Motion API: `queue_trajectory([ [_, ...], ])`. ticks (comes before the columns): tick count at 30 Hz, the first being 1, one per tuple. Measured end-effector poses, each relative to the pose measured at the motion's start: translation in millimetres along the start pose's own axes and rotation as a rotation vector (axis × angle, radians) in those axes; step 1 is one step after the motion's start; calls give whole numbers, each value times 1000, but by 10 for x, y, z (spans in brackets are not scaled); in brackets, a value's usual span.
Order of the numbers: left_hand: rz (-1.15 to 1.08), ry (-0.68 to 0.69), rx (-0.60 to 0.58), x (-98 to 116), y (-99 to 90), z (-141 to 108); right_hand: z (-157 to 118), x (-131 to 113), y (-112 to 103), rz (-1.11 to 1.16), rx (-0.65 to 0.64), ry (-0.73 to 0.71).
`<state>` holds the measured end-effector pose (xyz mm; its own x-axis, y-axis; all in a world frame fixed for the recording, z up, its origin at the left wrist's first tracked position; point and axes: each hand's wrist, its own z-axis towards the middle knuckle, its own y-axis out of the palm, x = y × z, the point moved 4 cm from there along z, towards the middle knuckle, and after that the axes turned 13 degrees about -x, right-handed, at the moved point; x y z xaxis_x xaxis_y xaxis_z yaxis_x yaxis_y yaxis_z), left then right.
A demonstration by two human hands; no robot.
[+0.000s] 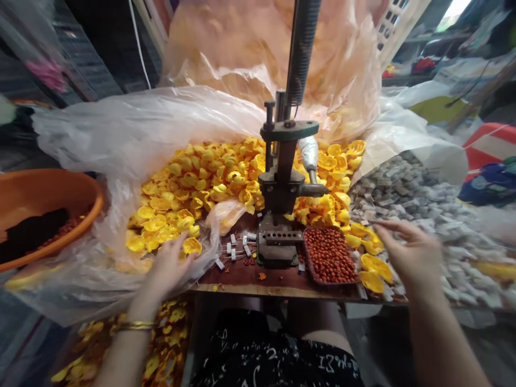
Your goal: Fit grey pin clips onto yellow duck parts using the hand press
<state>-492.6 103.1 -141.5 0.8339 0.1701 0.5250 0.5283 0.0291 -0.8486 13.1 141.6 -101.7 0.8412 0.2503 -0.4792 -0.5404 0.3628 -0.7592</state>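
The left hand (171, 264), with a gold-coloured bracelet (137, 325) on its wrist, reaches into the near left edge of a heap of glossy yellow, cup-shaped plastic shells (209, 169). Its fingers are loosely spread beside one shell; whether they grip it, I cannot tell. The right hand (413, 260) is at the near left edge of a pile of small grey-white rectangular blocks (403, 185), thumb and forefinger close together. A small pale block is at their tips, but whether it is pinched is too blurred to tell.

Between the hands, a dark metal hand press with a green-edged plate (282, 188) stands upright on the reddish-brown wooden surface (237, 282). Several white blocks with thin wires (234, 255) lie left of its base. Just right of the base is a shallow tray (307, 258) full of small red-brown beads (330, 255).
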Motion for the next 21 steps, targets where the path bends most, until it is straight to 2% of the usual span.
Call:
queue_trajectory([
  [2,104,-49,4,-6,146,14,98,66,192,-58,-43,53],
  [5,219,-59,81,5,279,0,162,-58,474,50,-295,24],
  [7,247,-42,164,49,275,-28,126,-302,617,177,-461,-58],
  [10,199,68,304,264,226,-116,-1,-767,802,247,-542,-129],
  [11,166,140,313,385,241,-156,-53,-922,881,291,-559,-125],
  [12,124,234,271,526,289,-196,-110,-1073,974,369,-593,-111],
  [15,-40,564,-98,965,603,-349,-304,-1482,1277,757,-745,-57],
  [16,-104,626,-165,1063,701,-412,-367,-1578,1359,902,-764,-18],
  [17,-167,638,-155,1118,772,-465,-428,-1646,1428,1036,-759,40],
  [18,-229,594,-80,1124,818,-506,-484,-1682,1481,1151,-731,115],
  [20,-357,439,70,1039,892,-573,-582,-1697,1545,1316,-665,263],
  [21,-427,378,66,981,941,-597,-610,-1699,1557,1358,-664,295],
])
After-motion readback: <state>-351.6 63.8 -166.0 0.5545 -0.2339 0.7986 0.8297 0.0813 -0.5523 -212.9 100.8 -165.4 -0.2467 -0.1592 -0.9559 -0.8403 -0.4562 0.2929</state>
